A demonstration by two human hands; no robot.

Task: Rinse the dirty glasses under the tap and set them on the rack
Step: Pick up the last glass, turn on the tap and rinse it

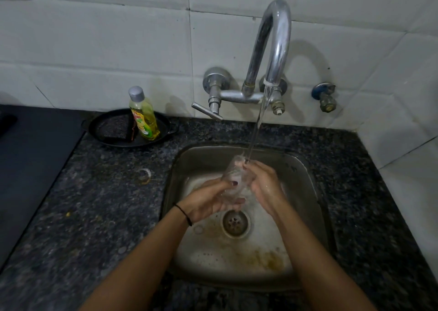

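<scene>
A clear glass [233, 180] is tilted over the steel sink [305, 180], its mouth up toward the water stream falling from the chrome tap [277, 49]. My left hand [211, 200] wraps the lower part of the glass from the left. From the right, my right hand [265, 187] holds the glass, fingers near the rim where the water lands. Both hands are wet. No rack is in view.
A yellow dish soap bottle [143, 113] leans in a black pan [106, 140] on the dark granite counter [94, 204] behind the sink's left. A small ring-like object [144, 175] lies on the counter. The drain [235, 223] sits below my hands. White tiles cover the walls.
</scene>
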